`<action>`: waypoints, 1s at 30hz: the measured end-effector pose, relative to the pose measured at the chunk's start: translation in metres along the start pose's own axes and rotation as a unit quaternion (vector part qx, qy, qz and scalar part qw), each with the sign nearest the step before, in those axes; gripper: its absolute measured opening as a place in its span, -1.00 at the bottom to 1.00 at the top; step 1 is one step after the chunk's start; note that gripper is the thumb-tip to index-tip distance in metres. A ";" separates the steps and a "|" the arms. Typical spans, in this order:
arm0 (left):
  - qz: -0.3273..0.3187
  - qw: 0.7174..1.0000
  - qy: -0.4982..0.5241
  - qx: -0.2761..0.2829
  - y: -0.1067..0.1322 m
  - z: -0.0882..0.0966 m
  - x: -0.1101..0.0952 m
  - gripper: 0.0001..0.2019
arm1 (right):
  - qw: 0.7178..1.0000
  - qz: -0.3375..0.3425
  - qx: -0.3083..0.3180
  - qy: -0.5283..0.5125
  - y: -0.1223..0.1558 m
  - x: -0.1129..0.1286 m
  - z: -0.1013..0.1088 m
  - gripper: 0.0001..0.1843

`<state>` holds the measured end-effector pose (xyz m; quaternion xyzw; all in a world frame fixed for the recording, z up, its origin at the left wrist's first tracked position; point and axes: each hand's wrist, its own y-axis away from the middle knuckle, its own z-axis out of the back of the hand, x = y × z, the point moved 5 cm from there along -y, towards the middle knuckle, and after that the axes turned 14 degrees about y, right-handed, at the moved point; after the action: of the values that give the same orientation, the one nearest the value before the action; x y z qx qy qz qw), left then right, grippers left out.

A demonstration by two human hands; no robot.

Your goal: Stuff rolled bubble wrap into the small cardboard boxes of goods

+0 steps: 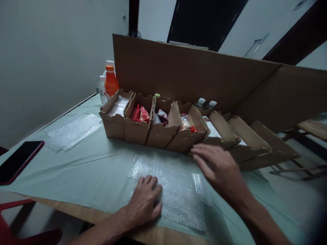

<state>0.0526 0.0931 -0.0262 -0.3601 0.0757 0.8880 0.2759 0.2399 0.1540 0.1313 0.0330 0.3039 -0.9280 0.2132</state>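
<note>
A clear bubble wrap bag (178,194) lies flat on the table near its front edge. My left hand (146,200) rests on the left part of it, palm down, fingers apart and slightly bent. Above the bag's right side hovers my right hand (217,161), close to the front of the cardboard bins, with its fingers stretched out and nothing visible in it. Behind the bag runs a row of cardboard bins (135,132). Red packets (140,114) and a silvery packet (186,120) sit in some of them; white paper (212,128) shows in another.
More bubble wrap (74,131) lies at the left, beside a phone (19,161). An orange bottle (111,81) and clear bottles (102,90) stand behind the leftmost bin. A tall cardboard panel (178,68) rises behind the row. A red chair (15,221) is at lower left.
</note>
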 end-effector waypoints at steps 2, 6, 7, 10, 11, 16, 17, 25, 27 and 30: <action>0.007 1.000 0.016 0.000 -0.001 -0.002 0.000 -0.72 | 0.999 0.025 0.014 0.013 -0.076 0.000 -0.001 -0.72; 0.008 0.999 0.045 -0.001 -0.004 -0.009 0.006 -0.66 | 0.980 0.046 0.171 0.085 -0.194 0.015 -0.068 -0.68; 0.005 0.999 0.049 -0.003 -0.005 -0.011 0.009 -0.64 | 0.971 0.044 0.218 0.091 -0.211 0.020 -0.091 -0.65; -0.006 0.999 0.048 -0.006 -0.009 -0.017 0.017 -0.58 | 0.954 0.020 0.286 0.086 -0.240 0.030 -0.146 -0.70; -0.009 0.999 0.045 -0.009 -0.010 -0.019 0.019 -0.56 | 0.953 0.010 0.292 0.080 -0.244 0.030 -0.156 -0.75; -0.028 0.997 0.061 -0.040 -0.008 -0.021 0.020 -0.55 | 0.976 -0.068 0.208 0.024 -0.241 0.003 -0.121 -0.78; -0.035 0.995 0.076 -0.055 -0.006 -0.020 0.019 -0.57 | 0.987 -0.092 0.129 -0.020 -0.235 -0.005 -0.096 -0.78; -0.018 0.774 0.622 -0.116 0.002 0.024 0.004 -0.37 | 0.970 -0.002 -0.207 -0.124 -0.050 0.052 0.037 -0.85; 0.043 0.613 0.787 -0.054 0.005 0.030 -0.007 -0.16 | 0.979 0.048 -0.165 -0.112 0.003 0.081 0.028 -0.76; 0.133 0.463 0.875 -0.040 0.014 0.031 -0.017 -0.23 | 0.974 0.139 -0.105 -0.142 0.068 0.117 0.013 -0.70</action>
<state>0.0368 0.0845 0.0070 -0.9451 0.2885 0.1358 -0.0710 0.1630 0.0529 0.0819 -0.0802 0.3585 -0.8475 0.3831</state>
